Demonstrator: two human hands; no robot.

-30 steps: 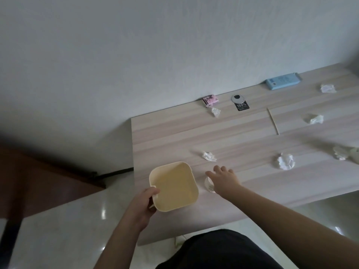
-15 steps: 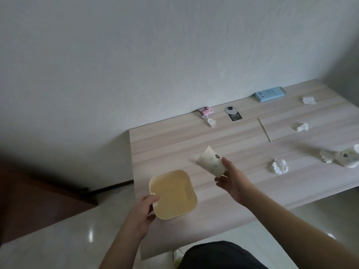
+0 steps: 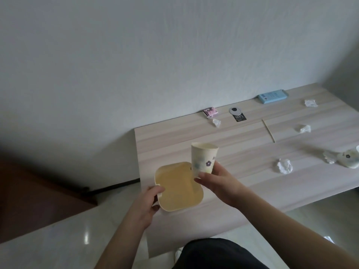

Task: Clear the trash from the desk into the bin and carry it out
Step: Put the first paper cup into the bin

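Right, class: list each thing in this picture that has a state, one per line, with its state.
Bin: empty, gripped at its rim by the left hand.
Cup: upright, held by the right hand at the bin's edge.
Second cup: crushed, lying on the desk.
Tissues: crumpled, scattered on desk.

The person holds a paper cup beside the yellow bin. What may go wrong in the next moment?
1. The paper cup is upright at the far right edge of the yellow bin, not over its middle; if released here, it may fall onto the desk.
2. The left hand grips the bin only at one corner, so it may tip when the cup lands.
3. Whether the cup is empty cannot be seen; liquid might spill.
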